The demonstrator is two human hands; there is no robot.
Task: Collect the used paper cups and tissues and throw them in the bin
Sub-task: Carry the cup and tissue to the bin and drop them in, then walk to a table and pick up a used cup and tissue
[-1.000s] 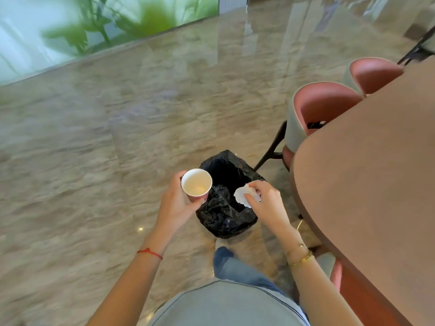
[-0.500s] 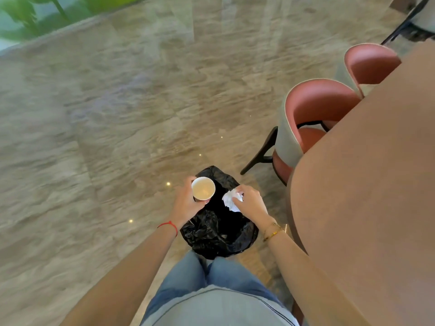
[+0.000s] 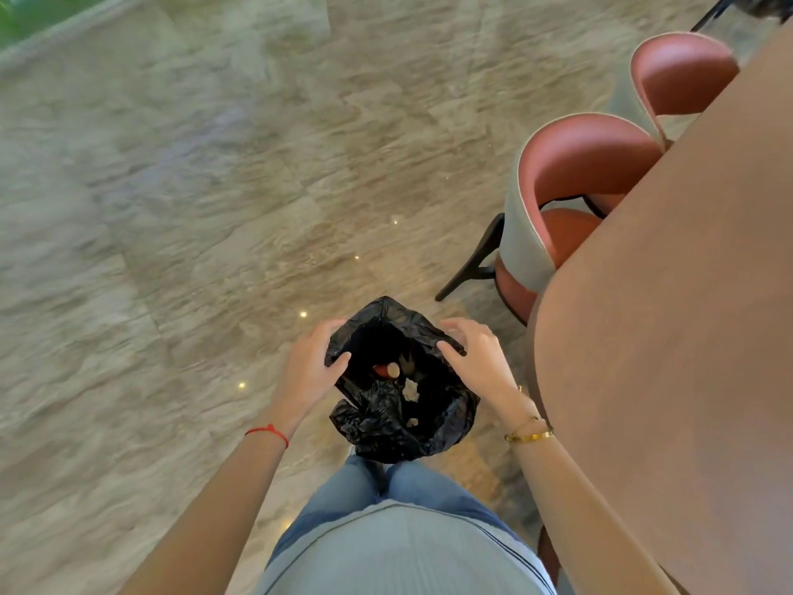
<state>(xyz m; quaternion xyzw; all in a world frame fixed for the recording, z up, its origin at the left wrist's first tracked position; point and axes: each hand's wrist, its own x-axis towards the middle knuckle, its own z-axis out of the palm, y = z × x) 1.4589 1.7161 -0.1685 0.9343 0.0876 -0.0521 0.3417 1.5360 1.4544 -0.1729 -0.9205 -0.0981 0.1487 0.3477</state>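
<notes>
Left hand (image 3: 311, 371) empty, paper cup (image 3: 387, 370) half-hidden inside bin (image 3: 455, 416), tissue (image 3: 410, 390) blurred

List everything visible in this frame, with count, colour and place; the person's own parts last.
Bin: 1, lined with a black bag, on the floor at the person's feet.
Paper cup: 1, red outside, lying inside the bin.
Tissues: at least 2 white scraps, inside the bin.
Chairs: 2, pink with pale backs, tucked at the table.
Table: 1, brown, right side.
Floor: beige marble.
Left hand: open, at the bag's left rim, red string on the wrist.
Right hand: open, empty, above the right rim, gold bracelets.
</notes>
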